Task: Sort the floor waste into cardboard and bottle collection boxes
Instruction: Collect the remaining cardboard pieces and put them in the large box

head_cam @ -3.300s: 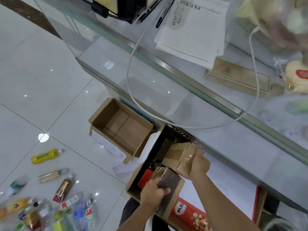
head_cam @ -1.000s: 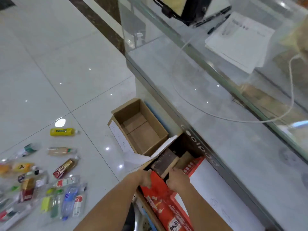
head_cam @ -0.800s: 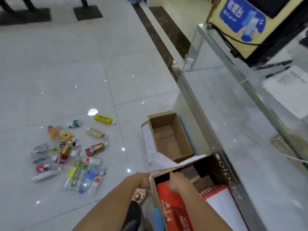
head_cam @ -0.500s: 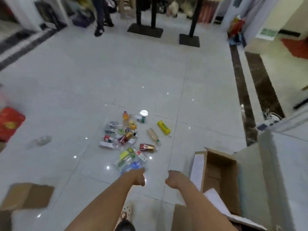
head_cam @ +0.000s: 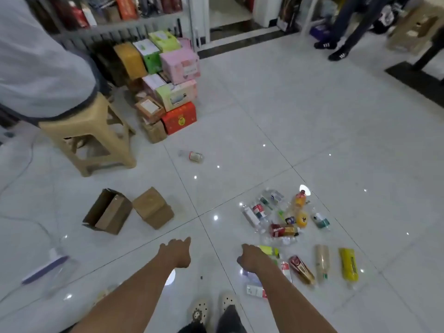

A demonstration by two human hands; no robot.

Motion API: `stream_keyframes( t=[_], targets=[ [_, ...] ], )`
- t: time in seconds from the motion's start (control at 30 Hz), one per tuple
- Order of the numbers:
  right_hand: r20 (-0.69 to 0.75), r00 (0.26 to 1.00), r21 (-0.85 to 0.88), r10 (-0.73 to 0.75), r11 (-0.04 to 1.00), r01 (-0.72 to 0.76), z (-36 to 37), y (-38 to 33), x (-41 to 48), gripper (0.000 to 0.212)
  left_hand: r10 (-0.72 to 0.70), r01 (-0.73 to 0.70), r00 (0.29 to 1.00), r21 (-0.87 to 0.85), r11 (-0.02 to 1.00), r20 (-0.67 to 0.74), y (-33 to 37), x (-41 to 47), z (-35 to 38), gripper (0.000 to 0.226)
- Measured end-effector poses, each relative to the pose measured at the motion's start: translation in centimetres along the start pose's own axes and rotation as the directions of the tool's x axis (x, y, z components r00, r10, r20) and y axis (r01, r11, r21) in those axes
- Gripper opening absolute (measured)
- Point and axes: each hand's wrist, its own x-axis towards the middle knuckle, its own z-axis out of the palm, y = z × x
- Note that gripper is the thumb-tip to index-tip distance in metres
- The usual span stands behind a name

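Two brown cardboard boxes lie on the white tile floor to the left: an open one on its side and a smaller closed one beside it. A scatter of plastic bottles covers the floor at the right, with a yellow bottle at its near right edge. A lone bottle lies farther off near the stacked cartons. My left hand hangs over bare floor, fingers loosely curled, holding nothing. My right hand is at the near edge of the bottle pile, also holding nothing. The collection boxes are out of view.
A beige plastic stool with a seated person in grey stands at the left. Stacked coloured cartons sit behind it. Another person's legs are at the far right. A clear bag lies near left. My feet are below.
My hands let go of the cardboard in the box by the counter and came away. My view swung left from the counter and boxes to the open floor, stool and cartons.
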Motion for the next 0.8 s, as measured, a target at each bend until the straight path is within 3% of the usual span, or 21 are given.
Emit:
stream_keyframes(
  t=[0.27,0.43,0.67,0.8],
  targets=[
    [0.101,0.977,-0.404,-0.190,0.889,0.215,-3.2,-13.6,5.4,0.041,-0.252,0.231,0.968,-0.414,0.880,0.003,-12.1,-0.3,1.4,0.072],
    [0.167,0.945,-0.525,-0.281,0.786,0.326,-2.1,-24.8,9.9,0.043,-0.361,0.331,0.932,-0.508,0.795,0.041,-19.7,2.0,2.9,0.073],
    [0.129,0.871,-0.656,-0.474,0.618,0.433,5.2,-36.5,26.9,0.067,-0.470,0.393,0.882,-0.583,0.711,0.022,-29.5,17.9,6.4,0.078],
    [0.024,0.730,-0.722,-0.683,0.493,0.485,9.2,-41.9,39.3,0.070,-0.569,0.417,0.820,-0.611,0.672,-0.066,-35.2,31.1,9.1,0.087]
  ],
)
